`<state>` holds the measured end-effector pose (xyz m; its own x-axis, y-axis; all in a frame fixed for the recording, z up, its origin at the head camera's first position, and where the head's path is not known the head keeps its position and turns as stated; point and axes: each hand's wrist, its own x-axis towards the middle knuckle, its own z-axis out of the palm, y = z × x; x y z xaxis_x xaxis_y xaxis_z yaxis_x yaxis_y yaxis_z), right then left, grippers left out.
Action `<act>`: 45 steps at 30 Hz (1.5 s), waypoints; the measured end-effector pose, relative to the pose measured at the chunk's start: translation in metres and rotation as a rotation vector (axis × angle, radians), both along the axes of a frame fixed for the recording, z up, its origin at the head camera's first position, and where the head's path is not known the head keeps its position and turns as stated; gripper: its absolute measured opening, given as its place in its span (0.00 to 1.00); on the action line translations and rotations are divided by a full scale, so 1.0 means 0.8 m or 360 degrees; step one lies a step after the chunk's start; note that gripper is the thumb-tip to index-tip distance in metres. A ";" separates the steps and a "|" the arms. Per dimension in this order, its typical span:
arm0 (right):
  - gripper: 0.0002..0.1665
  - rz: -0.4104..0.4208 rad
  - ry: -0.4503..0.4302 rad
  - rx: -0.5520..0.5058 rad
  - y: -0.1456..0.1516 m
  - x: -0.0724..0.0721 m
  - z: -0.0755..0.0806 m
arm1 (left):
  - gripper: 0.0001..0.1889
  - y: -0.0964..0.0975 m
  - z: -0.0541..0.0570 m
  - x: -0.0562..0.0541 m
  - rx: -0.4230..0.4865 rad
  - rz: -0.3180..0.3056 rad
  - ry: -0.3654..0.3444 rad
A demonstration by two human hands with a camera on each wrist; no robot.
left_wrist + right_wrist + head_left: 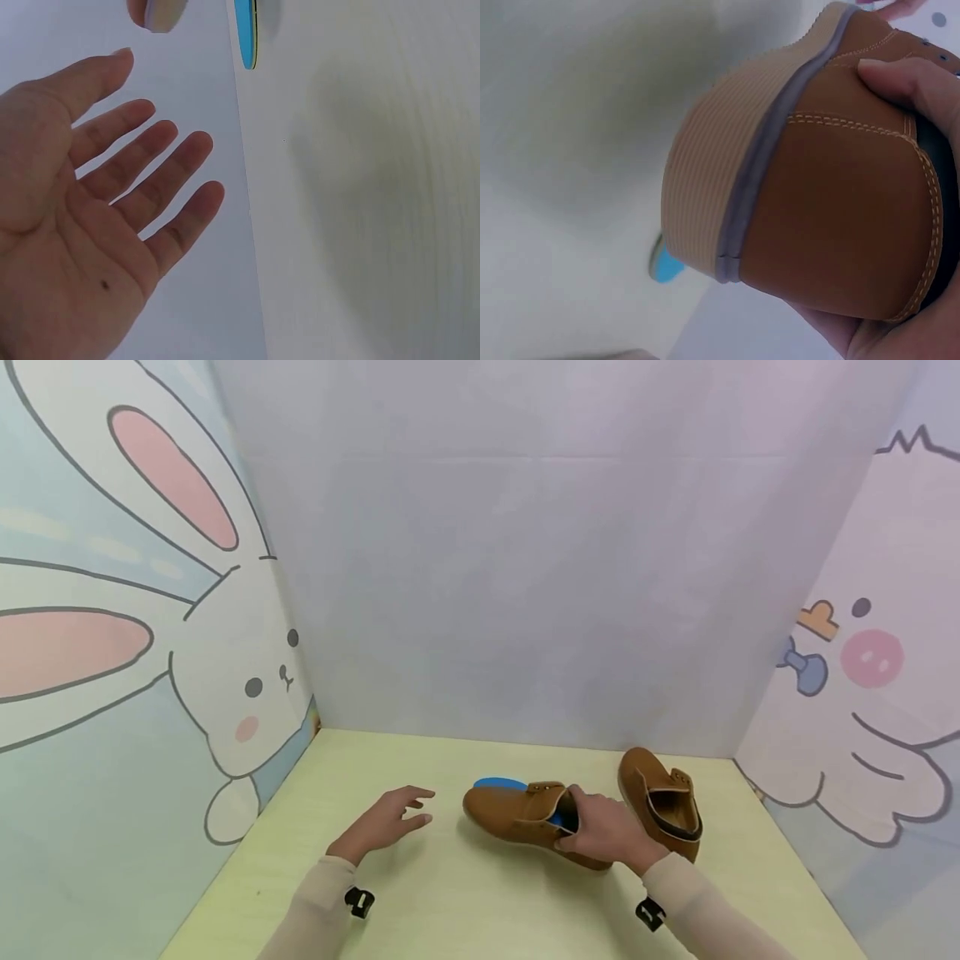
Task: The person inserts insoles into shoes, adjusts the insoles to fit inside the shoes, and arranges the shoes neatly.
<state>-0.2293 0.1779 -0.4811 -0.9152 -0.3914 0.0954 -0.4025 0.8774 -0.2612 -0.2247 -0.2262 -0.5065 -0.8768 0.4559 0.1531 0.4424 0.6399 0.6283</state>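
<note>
My right hand grips a brown lace-up shoe by its heel opening, with the toe pointing left. In the right wrist view, the thumb presses the outer side of the shoe, and its ribbed tan sole faces away from the hand. Something blue shows inside the opening. Behind the toe lies a flat blue insole, partly hidden by the shoe. Left of the toe, my left hand hovers with relaxed, spread fingers, touching nothing. Its palm is bare in the left wrist view.
A second brown shoe stands at the right back of the pale yellow table, partly behind the right forearm. A grey back wall and side panels with cartoon animals enclose the table.
</note>
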 end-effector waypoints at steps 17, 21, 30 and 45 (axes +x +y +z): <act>0.60 -0.0386 0.0058 -0.0132 0.084 -0.011 0.135 | 0.24 0.008 -0.001 -0.006 -0.0027 -0.0010 -0.0027; 0.63 -0.0486 0.0084 -0.0131 0.114 -0.015 0.151 | 0.24 0.008 -0.001 -0.007 -0.0039 -0.0016 -0.0030; 0.59 -0.0807 0.0105 -0.0211 0.170 -0.016 0.157 | 0.24 0.011 -0.002 -0.009 -0.0039 -0.0034 -0.0031; 0.59 -0.1102 -0.0112 -0.0160 0.260 -0.034 0.109 | 0.26 0.014 0.004 -0.009 -0.0038 -0.0058 -0.0053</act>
<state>-0.2563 0.3861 -0.3941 -0.9561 0.2914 0.0317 0.2611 0.8959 -0.3595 -0.2318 -0.2153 -0.5032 -0.8640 0.4907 0.1129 0.4449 0.6387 0.6278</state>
